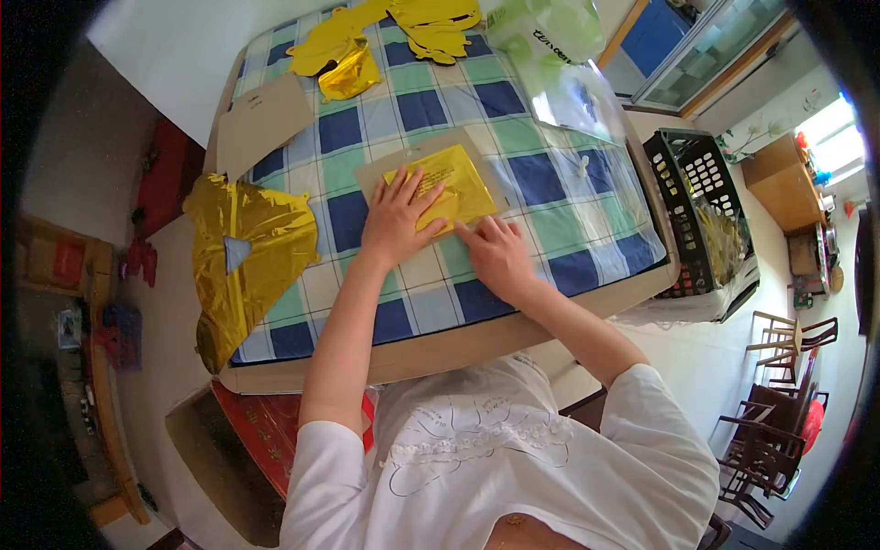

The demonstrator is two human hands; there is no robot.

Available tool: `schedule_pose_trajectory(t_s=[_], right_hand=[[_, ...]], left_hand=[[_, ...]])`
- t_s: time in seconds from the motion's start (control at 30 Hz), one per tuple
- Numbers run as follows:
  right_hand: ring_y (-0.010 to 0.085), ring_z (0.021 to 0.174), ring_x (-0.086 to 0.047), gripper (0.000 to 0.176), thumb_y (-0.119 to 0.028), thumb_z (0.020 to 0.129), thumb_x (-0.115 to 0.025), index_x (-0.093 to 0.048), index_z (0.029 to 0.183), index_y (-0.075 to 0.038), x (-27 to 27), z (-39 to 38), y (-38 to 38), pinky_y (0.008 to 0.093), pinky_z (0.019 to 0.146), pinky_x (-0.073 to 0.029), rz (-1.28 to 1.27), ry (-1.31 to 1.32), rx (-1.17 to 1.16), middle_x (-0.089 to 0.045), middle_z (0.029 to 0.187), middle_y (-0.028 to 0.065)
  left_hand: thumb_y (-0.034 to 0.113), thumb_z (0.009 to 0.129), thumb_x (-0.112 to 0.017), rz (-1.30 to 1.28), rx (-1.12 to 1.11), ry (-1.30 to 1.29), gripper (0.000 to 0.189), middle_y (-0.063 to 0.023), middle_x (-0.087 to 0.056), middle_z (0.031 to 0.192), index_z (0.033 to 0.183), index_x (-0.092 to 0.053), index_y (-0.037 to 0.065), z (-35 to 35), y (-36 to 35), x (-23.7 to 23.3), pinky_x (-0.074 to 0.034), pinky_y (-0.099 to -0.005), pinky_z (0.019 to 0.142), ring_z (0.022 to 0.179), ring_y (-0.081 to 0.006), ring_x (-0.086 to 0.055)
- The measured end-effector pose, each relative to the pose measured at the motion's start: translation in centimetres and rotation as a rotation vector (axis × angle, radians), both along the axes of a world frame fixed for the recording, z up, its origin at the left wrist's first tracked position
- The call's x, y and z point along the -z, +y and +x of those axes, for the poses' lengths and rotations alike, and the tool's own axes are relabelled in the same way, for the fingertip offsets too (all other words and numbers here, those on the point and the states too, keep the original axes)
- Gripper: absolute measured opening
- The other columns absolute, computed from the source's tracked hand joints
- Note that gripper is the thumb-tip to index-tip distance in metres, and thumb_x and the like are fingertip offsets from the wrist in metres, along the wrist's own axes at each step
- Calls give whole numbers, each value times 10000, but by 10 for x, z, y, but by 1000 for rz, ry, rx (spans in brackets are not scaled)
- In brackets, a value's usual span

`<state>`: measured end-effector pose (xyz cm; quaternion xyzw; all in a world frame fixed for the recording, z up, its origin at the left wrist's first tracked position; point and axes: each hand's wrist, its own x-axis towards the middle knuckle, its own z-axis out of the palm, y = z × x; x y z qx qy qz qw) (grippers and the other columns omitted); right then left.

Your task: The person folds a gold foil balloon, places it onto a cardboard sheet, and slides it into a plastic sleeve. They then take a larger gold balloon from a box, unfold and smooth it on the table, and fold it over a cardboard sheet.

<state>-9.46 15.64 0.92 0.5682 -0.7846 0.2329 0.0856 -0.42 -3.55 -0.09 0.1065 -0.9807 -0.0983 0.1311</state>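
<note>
A gold foil sheet folded into a flat rectangle [468, 187], with small print on it, lies on a grey-brown card [370, 172] on the checked cloth. My left hand [401, 223] rests flat on the left part of the foil, its fingers spread. At the foil's lower right corner, my right hand [501, 254] touches the near edge with thumb and fingertips apart, the other fingers partly curled. To the left, a crumpled gold foil piece [275, 240] hangs over the table's edge. Another card [260, 121] lies beyond it.
More gold foil pieces [431, 29] lie at the far side of the checked cloth [435, 293]. A clear plastic bag with green print [559, 78] lies at the far right. Right of the table stands a black plastic crate [678, 215] with clear-wrapped contents. Chairs [786, 341] stand farther right.
</note>
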Motion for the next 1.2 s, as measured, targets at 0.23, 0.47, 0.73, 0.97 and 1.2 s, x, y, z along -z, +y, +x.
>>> schedule_pose_trajectory(t_s=[0.23, 0.47, 0.73, 0.97, 1.2], right_hand=[[297, 1194, -478, 355, -125, 859, -575, -581, 1212, -88, -21, -42, -15, 458, 1005, -366, -93, -36, -67, -524, 1280, 123], [269, 1341, -348, 410, -261, 930, -505, -493, 1315, -122, 16, -54, -28, 491, 1089, -275, 45, 32, -8, -441, 1396, 110], [334, 988, -564, 220, -93, 853, -563, -630, 1060, -64, 6, -104, 10, 435, 856, -441, -359, -122, 165, -615, 1045, 147], [349, 851, -635, 274, -298, 814, -660, -631, 866, -30, 0, -200, 127, 437, 741, -485, 147, -289, 905, -656, 862, 181], [333, 758, -633, 196, -226, 846, -634, -633, 880, -34, -20, -167, 116, 423, 666, -478, -155, -229, 765, -660, 796, 148]], left_hand=[[528, 885, -515, -6, 15, -23, 571, -100, -343, 1482, 1384, -454, 257, 0, 3, -2, -142, -502, 1150, 1408, -294, -231], [446, 922, -485, 31, -97, 4, 589, -105, -353, 1478, 1425, -381, 158, -7, 9, -15, -149, -514, 1139, 1400, -280, -261], [407, 950, -443, 44, -80, -113, 551, -88, -274, 1521, 1444, -342, 184, -33, 38, -5, -139, -531, 1135, 1419, -255, -215], [411, 958, -453, 52, -41, -110, 551, -85, -274, 1521, 1448, -333, 189, -18, 47, -10, -151, -523, 1137, 1418, -252, -215], [411, 954, -463, 69, -31, -42, 545, -109, -287, 1512, 1442, -349, 196, -18, 47, -6, -162, -530, 1127, 1412, -280, -228]])
